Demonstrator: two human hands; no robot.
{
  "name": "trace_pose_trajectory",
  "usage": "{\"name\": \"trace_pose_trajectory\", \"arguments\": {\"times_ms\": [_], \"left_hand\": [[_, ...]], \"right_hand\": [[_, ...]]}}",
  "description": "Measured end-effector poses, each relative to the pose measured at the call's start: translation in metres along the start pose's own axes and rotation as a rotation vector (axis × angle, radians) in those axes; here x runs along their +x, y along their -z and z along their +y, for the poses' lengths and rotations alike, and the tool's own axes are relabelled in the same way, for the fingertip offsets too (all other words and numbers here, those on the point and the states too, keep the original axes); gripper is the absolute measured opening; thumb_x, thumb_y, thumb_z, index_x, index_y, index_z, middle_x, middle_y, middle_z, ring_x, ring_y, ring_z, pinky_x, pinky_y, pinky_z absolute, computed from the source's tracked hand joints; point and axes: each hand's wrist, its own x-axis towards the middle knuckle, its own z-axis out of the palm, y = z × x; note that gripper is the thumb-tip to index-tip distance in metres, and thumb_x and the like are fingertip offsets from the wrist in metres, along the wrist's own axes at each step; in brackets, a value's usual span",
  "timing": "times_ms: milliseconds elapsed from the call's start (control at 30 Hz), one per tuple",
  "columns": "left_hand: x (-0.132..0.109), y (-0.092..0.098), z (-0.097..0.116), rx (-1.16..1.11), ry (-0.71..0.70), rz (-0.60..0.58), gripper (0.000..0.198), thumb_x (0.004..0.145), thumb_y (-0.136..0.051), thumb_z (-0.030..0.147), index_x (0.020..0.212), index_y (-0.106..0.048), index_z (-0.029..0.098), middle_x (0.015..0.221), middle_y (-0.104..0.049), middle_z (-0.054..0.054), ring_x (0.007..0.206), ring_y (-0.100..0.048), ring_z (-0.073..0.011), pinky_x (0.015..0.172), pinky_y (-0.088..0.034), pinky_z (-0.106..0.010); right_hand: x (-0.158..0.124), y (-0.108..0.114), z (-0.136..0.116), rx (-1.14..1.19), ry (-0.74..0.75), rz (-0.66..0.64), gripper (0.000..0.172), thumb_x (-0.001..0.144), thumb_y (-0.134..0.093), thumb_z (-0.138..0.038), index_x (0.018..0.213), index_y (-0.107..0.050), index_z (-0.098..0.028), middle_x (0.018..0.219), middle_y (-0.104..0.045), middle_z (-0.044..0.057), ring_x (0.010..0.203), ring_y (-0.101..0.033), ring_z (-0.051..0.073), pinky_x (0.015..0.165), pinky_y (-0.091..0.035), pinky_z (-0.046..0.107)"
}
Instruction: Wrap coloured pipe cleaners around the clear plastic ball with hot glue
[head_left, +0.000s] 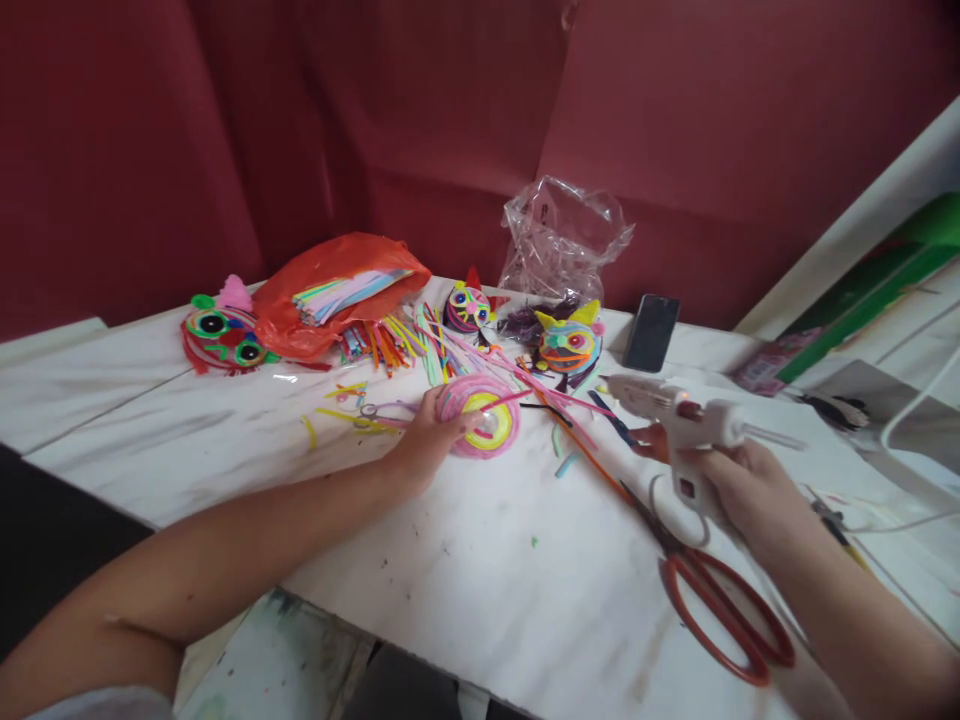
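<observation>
My left hand (429, 440) grips a round disc (504, 440) by its left edge. Coils of pink and yellow pipe cleaner cover the disc, and a loose pink end sticks out to the right. In my right hand (739, 490) is a white hot glue gun (686, 430), its nozzle pointing left and a glue stick jutting from its back. The glue gun is held to the right of the disc, apart from it. Large scissors (720, 600) with red handles lie below the glue gun, near my right forearm. Small scissors (382, 411) rest just left of my left hand.
Colourful pipe-cleaner faces (570, 345) stand at the back, another face (225, 340) at far left. An orange bag (300, 290) holds pipe cleaners (356, 293). A clear plastic bag (559, 240) and a phone (651, 333) are behind. The glue gun's white cord (919, 400) runs right.
</observation>
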Motion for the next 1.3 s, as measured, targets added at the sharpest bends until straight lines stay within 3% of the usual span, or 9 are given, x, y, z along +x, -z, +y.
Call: {"name": "trace_pose_trajectory", "arguments": {"times_ms": [100, 233, 367, 500, 667, 1000, 1300], "left_hand": [[-0.001, -0.001, 0.000, 0.031, 0.014, 0.004, 0.064, 0.060, -0.082, 0.030, 0.116, -0.052, 0.023, 0.108, -0.065, -0.005, 0.105, -0.063, -0.0247, 0.090, -0.051, -0.038], [-0.001, -0.002, -0.002, 0.066, 0.010, -0.006, 0.064, 0.061, -0.081, 0.030, 0.118, -0.051, 0.023, 0.115, -0.063, -0.008, 0.111, -0.060, -0.0261, 0.094, -0.050, -0.038], [-0.002, -0.003, -0.002, 0.113, -0.030, -0.009, 0.064, 0.057, -0.081, 0.030, 0.114, -0.052, 0.023, 0.116, -0.062, -0.007, 0.112, -0.060, -0.0261, 0.095, -0.051, -0.039], [-0.004, -0.003, -0.003, 0.166, -0.043, -0.031, 0.067, 0.056, -0.081, 0.031, 0.116, -0.051, 0.024, 0.113, -0.064, -0.006, 0.106, -0.062, -0.0253, 0.092, -0.052, -0.041], [-0.005, -0.003, -0.004, 0.189, -0.059, -0.028, 0.070, 0.057, -0.083, 0.031, 0.119, -0.050, 0.023, 0.116, -0.062, -0.007, 0.107, -0.061, -0.0260, 0.091, -0.052, -0.040], [-0.003, -0.003, -0.002, 0.164, -0.065, 0.048, 0.066, 0.054, -0.083, 0.032, 0.111, -0.052, 0.025, 0.119, -0.061, -0.007, 0.115, -0.058, -0.0267, 0.096, -0.050, -0.042], [-0.001, 0.001, -0.009, 0.199, -0.091, 0.019, 0.068, 0.056, -0.085, 0.032, 0.116, -0.053, 0.026, 0.123, -0.061, -0.007, 0.115, -0.059, -0.0272, 0.095, -0.050, -0.041]], "right_hand": [[-0.023, -0.019, -0.009, 0.214, -0.036, -0.172, 0.023, 0.082, -0.050, -0.031, 0.084, -0.071, -0.024, 0.083, -0.075, 0.013, 0.072, -0.071, 0.028, 0.060, -0.054, 0.036], [-0.047, -0.035, -0.017, 0.132, 0.178, -0.240, 0.023, 0.084, -0.057, -0.039, 0.092, -0.072, -0.024, 0.093, -0.076, 0.010, 0.082, -0.070, 0.028, 0.068, -0.057, 0.036], [-0.052, -0.041, -0.025, 0.069, 0.319, -0.292, 0.019, 0.085, -0.056, -0.034, 0.091, -0.068, -0.022, 0.082, -0.073, 0.006, 0.061, -0.065, 0.018, 0.051, -0.052, 0.027], [-0.050, -0.045, -0.029, 0.043, 0.400, -0.276, 0.013, 0.085, -0.054, -0.029, 0.082, -0.065, -0.022, 0.075, -0.071, 0.005, 0.057, -0.063, 0.016, 0.050, -0.051, 0.026], [-0.050, -0.046, -0.025, 0.022, 0.403, -0.272, 0.010, 0.084, -0.055, -0.028, 0.078, -0.062, -0.023, 0.073, -0.070, 0.004, 0.062, -0.065, 0.019, 0.054, -0.053, 0.028], [-0.050, -0.046, -0.025, 0.039, 0.362, -0.289, 0.013, 0.086, -0.057, -0.034, 0.082, -0.062, -0.023, 0.070, -0.067, 0.002, 0.056, -0.059, 0.016, 0.051, -0.050, 0.027], [-0.051, -0.045, -0.024, 0.040, 0.343, -0.293, 0.014, 0.086, -0.057, -0.035, 0.084, -0.063, -0.022, 0.067, -0.064, 0.001, 0.054, -0.057, 0.015, 0.048, -0.047, 0.026]]}}
